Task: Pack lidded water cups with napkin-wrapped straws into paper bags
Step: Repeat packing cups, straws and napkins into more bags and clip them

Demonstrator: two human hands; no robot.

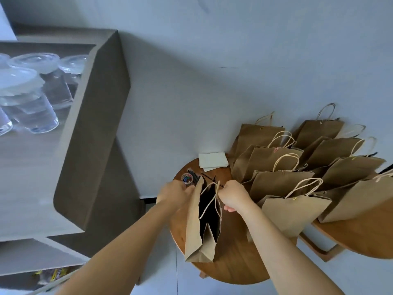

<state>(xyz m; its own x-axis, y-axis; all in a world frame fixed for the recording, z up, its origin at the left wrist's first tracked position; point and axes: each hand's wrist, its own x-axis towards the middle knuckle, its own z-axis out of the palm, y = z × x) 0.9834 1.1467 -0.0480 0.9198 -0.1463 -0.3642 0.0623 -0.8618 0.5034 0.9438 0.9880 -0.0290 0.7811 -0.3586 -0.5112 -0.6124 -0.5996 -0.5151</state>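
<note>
A brown paper bag (194,228) stands open on the round wooden table (231,265), its dark inside showing. My left hand (173,193) grips the bag's left rim. My right hand (235,196) grips the right rim and a twine handle, and the mouth is spread between the hands. Several lidded clear water cups (25,99) stand on the grey shelf unit (89,145) at the left. A stack of white napkins (212,160) lies at the table's far edge. Black straws (209,177) lie beside it, partly hidden by the bag.
Several brown paper bags (297,177) with twine handles lean in rows across the right, over a second wooden table (361,241). A small clear tub of coloured clips (187,179) sits behind my left hand. The wall is close behind.
</note>
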